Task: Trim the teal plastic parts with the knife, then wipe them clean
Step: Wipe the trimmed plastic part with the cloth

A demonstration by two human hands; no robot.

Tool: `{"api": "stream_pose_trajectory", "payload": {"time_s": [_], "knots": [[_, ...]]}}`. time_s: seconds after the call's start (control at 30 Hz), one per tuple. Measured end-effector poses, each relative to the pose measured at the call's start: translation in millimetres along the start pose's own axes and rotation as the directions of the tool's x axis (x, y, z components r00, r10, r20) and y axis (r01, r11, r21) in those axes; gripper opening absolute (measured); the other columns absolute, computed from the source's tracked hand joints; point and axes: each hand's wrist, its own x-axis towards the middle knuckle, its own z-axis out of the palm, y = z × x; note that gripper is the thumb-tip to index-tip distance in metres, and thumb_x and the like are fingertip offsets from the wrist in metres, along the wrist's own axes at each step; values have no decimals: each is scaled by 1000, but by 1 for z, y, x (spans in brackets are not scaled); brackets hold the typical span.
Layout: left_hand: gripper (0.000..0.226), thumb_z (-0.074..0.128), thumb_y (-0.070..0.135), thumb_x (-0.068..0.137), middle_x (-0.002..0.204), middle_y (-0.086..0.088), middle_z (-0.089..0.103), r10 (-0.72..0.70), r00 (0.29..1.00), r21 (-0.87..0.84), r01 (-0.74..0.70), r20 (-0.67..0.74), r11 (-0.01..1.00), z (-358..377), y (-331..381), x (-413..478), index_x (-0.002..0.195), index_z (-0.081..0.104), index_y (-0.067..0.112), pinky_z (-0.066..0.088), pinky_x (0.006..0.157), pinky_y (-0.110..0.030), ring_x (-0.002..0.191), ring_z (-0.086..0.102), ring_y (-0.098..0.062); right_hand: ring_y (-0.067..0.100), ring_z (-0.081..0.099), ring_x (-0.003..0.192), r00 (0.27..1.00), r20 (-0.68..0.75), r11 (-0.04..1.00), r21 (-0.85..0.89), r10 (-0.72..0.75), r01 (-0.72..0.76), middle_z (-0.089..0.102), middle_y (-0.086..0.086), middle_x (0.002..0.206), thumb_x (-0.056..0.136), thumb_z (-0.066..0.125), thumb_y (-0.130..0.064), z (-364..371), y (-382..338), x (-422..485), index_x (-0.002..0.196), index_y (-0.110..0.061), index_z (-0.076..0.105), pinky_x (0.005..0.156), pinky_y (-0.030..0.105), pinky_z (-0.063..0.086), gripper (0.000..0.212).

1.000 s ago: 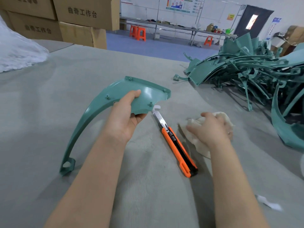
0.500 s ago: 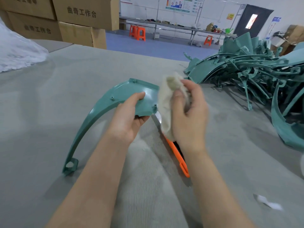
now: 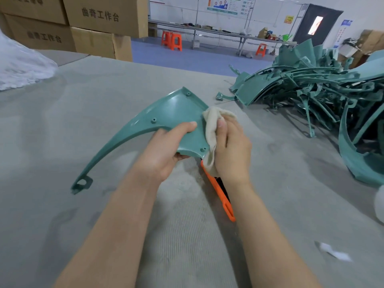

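— Over the middle of the grey surface (image 3: pixel 104 90), what is being held up?
— One teal part (image 3: pixel 166 113), a curved piece with a broad end that tapers into a long thin arm. The arm sweeps down to the left and ends in a small loop close to the surface; I cannot tell whether the loop touches it.
— Which hand has it?
— The left hand (image 3: pixel 166 150) grips the broad end, thumb laid across the top face and fingers curled underneath.
— And the other?
— The right hand (image 3: pixel 230 150) has its fingers and thumb closed round a bunched off-white cloth (image 3: pixel 211 129) and presses it against the right edge of the part, next to a corner with a small round hole.
— Where is the knife?
— On the surface below both hands. The knife (image 3: pixel 220 194) has an orange handle that runs toward the person, beside the right forearm. Its blade end is hidden under the cloth and the right hand. Neither hand touches it.
— Are more parts about?
— Yes, a tangled pile of teal parts (image 3: pixel 301 86) lies at the far right of the surface, well apart from the hands, with one small teal fragment just off its left edge.
— Anything else?
— A white scrap (image 3: pixel 334 253) lies on the near right. Stacked cardboard boxes (image 3: pixel 99 17) with printed characters stand at the far left, and orange stools (image 3: pixel 172 41) stand on the blue floor beyond.
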Motion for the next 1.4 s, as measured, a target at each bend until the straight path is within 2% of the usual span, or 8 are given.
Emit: {"api": "stream_pose_trajectory", "payload": {"time_s": [0.1,0.23,0.4,0.53,0.77,1.07,1.2,1.4], "knots": [[9,62,16,90,78,8,74,6,999,112,-9,31,994,4,-3,-1,85,68,21,54,58,-25,70,70,-7,10,39,66,981,-178,995,-50,78,-89,51,-1,74,103,40,-18,-3,10,5,76,-11,53,66,26,28,31],[8,62,16,90,78,10,74,43,999,7,-43,-21,999,0,2,0,87,67,21,54,56,-24,70,70,-5,21,60,71,807,-300,852,316,508,-418,66,5,77,104,36,-28,-26,32,17,80,-14,64,68,34,46,39],[5,63,18,90,81,11,74,75,990,-87,-86,-121,993,-3,3,5,93,66,21,54,57,-22,74,70,-4,18,63,56,690,113,462,664,715,-588,66,0,63,100,44,-46,-29,11,17,68,-21,65,55,28,52,46],[7,63,19,91,91,4,76,112,983,-24,-117,-146,993,3,-6,4,89,70,17,56,71,-29,85,71,-11,22,69,90,760,375,503,582,531,-639,70,8,97,97,54,-39,8,-22,-4,112,-11,61,84,39,55,32],[17,70,30,76,101,8,74,40,993,198,-62,115,978,7,-10,-1,91,70,22,50,97,-41,101,68,-13,29,66,93,754,125,548,612,645,-570,65,9,94,104,44,-26,-2,-5,3,102,-13,59,91,48,53,20],[6,62,16,91,84,8,75,16,997,54,-20,79,998,5,1,-5,89,67,18,56,64,-25,75,71,-8,13,63,72,837,145,651,564,528,-508,66,-3,74,99,53,-22,-13,3,7,82,-19,62,70,35,51,20],[7,62,16,91,81,9,74,62,998,-24,-62,-3,998,6,1,-3,89,66,22,55,59,-24,74,70,-7,21,66,88,816,354,479,675,457,-561,68,9,99,96,58,-16,-9,-9,4,108,-11,59,82,39,56,13],[10,62,20,90,91,10,75,29,980,59,-42,199,997,2,1,-7,98,68,20,53,60,-19,81,71,-5,11,64,72,858,93,687,558,505,-465,66,-2,73,104,40,-31,-18,1,7,80,-19,63,72,32,51,35]]}}
